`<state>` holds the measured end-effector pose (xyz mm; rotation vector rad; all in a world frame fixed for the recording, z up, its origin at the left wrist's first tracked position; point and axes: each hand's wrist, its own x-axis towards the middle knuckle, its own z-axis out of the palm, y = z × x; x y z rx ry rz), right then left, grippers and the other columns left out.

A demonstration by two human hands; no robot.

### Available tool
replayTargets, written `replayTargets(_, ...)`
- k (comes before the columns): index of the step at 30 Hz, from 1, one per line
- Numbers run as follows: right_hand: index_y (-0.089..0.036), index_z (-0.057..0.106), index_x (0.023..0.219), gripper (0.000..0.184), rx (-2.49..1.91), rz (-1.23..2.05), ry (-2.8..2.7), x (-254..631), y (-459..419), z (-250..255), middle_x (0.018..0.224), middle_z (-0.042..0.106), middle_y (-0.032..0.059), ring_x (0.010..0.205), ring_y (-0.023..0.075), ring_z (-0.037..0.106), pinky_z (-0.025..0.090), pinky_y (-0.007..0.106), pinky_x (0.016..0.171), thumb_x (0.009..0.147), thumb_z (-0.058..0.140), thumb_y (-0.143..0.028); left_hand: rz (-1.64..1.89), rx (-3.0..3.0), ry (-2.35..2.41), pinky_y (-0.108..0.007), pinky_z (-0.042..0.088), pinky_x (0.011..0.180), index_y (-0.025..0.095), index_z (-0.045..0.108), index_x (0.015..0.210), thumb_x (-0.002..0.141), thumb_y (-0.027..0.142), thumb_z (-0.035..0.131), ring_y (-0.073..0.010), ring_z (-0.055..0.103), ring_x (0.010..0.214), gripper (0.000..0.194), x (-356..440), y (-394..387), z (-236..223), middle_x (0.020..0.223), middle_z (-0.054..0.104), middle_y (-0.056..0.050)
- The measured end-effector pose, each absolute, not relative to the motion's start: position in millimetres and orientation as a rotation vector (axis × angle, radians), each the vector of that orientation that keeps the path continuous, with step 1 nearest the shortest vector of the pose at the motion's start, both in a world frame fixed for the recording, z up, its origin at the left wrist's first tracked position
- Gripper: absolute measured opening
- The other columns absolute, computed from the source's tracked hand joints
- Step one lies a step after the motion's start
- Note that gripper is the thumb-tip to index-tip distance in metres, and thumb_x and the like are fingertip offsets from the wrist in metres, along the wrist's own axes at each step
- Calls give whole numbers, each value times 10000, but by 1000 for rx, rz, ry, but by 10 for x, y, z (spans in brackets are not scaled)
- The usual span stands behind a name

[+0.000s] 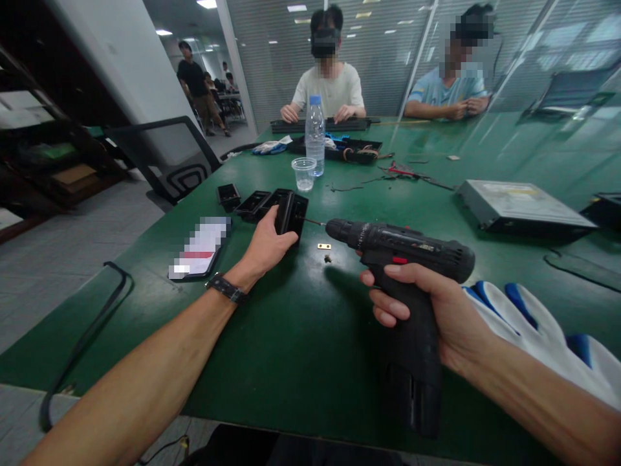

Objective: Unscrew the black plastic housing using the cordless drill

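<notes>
My left hand grips a small black plastic case standing on edge on the green table. My right hand is wrapped round the handle of a black cordless drill. The drill's thin bit points left and touches the side of the case. A small brass plate and a dark screw lie on the table just below the bit. More black case parts and one small black box lie behind my left hand.
A phone lies left of my wrist. A plastic cup and water bottle stand behind the cases. A grey metal drive sits at right, a white-and-blue glove under my right forearm. Two people sit at the far side.
</notes>
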<state>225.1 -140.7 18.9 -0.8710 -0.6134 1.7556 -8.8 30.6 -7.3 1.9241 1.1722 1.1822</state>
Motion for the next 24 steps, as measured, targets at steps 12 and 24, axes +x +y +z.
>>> replayTargets(12,-103,759,927,249,-893,1761,-643,2236,-1417,203,541,538,4,509,136,515,439,277,567,943,614,-305,1179,1922,1177,-415,524,983,122,638,1251,721,137,662,-242,637,1035,532,-85,289,-51,1129,699,-80)
replayTargets(24,-129,755,942,219,-904,1748,-633,2234,-1427,206,544,532,3,512,154,504,436,295,559,939,619,-301,1180,1906,1176,-430,528,986,122,628,1254,716,153,671,-254,636,1047,540,-88,284,-56,1138,696,-89)
